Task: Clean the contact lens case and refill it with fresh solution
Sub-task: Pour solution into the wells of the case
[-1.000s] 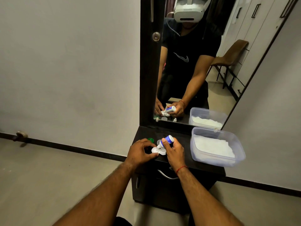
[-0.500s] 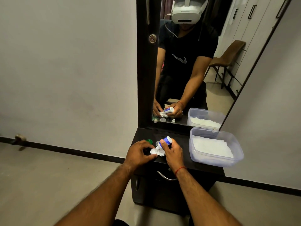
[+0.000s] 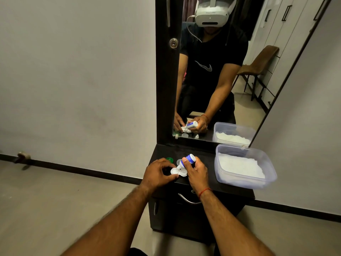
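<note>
A white contact lens case (image 3: 178, 171) with two round wells lies on the black dresser top (image 3: 203, 154). My left hand (image 3: 157, 172) pinches the case at its left well. My right hand (image 3: 196, 169) grips a small blue and white solution bottle (image 3: 188, 160), tilted with its nozzle down over the case. A green cap (image 3: 170, 160) and a clear cap (image 3: 179, 161) lie just behind the case.
A clear plastic box (image 3: 245, 182) with white tissue inside stands on the right of the dresser top. A mirror (image 3: 230, 71) rises behind, showing a person and a chair. A drawer handle (image 3: 187, 200) is below the top's front edge.
Both hands keep their grip over the case. The bottle stays tilted over it; only the camera view has shifted slightly.
</note>
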